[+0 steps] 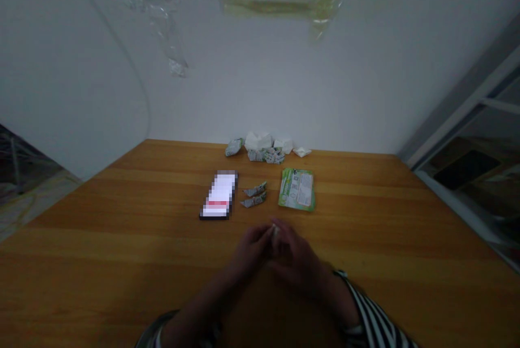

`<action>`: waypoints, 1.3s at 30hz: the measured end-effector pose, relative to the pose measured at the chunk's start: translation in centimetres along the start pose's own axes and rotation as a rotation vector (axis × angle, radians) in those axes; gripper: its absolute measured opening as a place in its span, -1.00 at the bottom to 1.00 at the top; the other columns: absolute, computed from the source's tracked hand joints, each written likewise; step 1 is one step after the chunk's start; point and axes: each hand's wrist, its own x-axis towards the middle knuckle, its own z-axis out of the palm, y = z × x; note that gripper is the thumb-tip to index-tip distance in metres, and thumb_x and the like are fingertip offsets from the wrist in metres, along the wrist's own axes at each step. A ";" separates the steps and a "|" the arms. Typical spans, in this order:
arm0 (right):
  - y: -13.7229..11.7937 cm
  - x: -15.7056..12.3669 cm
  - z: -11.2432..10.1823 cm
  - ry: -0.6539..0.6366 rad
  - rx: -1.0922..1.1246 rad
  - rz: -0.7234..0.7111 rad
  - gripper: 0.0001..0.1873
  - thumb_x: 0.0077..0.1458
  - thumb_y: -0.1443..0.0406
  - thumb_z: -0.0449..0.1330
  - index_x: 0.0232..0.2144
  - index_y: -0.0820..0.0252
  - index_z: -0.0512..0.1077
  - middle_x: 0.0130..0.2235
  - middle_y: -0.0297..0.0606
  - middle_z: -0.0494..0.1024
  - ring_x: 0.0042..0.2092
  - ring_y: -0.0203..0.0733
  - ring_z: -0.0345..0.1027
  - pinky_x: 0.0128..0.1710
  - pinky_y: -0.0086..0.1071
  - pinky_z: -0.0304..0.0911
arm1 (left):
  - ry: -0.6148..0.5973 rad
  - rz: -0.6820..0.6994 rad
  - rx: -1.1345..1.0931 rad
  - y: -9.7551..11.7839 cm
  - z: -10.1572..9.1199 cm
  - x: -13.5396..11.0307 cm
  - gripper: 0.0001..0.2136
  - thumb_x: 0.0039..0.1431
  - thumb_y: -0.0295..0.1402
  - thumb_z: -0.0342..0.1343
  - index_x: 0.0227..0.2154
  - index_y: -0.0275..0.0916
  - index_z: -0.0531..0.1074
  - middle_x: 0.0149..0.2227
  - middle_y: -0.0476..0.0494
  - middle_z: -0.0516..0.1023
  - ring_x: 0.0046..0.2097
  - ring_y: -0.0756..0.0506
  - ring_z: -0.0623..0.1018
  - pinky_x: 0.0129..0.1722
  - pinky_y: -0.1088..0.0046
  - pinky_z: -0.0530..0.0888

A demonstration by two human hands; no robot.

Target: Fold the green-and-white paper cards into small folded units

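White scrap (275,232), long axis upright, between fingers (284,235).

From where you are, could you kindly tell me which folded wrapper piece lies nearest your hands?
The lower folded wrapper piece, in front of the upper one, which lies farther away.

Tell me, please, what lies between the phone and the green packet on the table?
In the head view, two small folded wrapper pieces lie between the phone and the green packet.
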 end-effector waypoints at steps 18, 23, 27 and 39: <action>2.2 0.4 -1.6 0.371 0.347 0.306 -0.90 -0.02 0.26 0.28 -0.43 0.12 0.61 -0.41 -0.22 0.66 -0.38 -0.14 0.52 -0.35 -0.32 0.42 | -0.037 0.011 -0.090 1.2 -0.3 -0.5 -0.70 0.05 -0.18 0.20 -0.21 -0.24 0.41 -0.56 0.01 0.53 -0.56 0.01 0.48 -0.55 0.57 0.38; 2.0 0.7 -0.7 0.471 0.559 0.463 -0.87 -0.20 0.25 0.37 -0.58 0.20 0.57 -0.60 -0.30 0.59 -0.57 -0.26 0.42 -0.56 -0.45 0.34 | 0.112 0.126 0.139 1.6 -0.3 -0.7 -0.93 -0.02 -0.38 0.23 -0.47 -0.27 0.55 -0.51 -0.08 0.58 -0.45 -0.05 0.52 -0.40 0.48 0.45; 1.9 1.0 -0.3 0.481 0.635 0.520 -0.89 -0.29 0.29 0.41 -0.60 0.19 0.57 -0.60 -0.29 0.60 -0.56 -0.23 0.45 -0.54 -0.43 0.35 | 0.241 0.152 0.133 1.7 -0.3 -1.0 -0.94 -0.04 -0.41 0.22 -0.52 -0.23 0.58 -0.52 -0.06 0.61 -0.46 -0.07 0.55 -0.41 0.47 0.47; 1.0 0.8 -1.0 0.523 0.567 0.493 -0.92 -0.22 0.30 0.38 -0.62 0.18 0.56 -0.55 -0.28 0.62 -0.49 -0.20 0.49 -0.46 -0.41 0.38 | 0.285 0.074 0.099 2.5 0.4 -1.1 -0.93 -0.09 -0.35 0.29 -0.54 -0.23 0.62 -0.47 -0.12 0.66 -0.39 -0.13 0.59 -0.34 0.43 0.50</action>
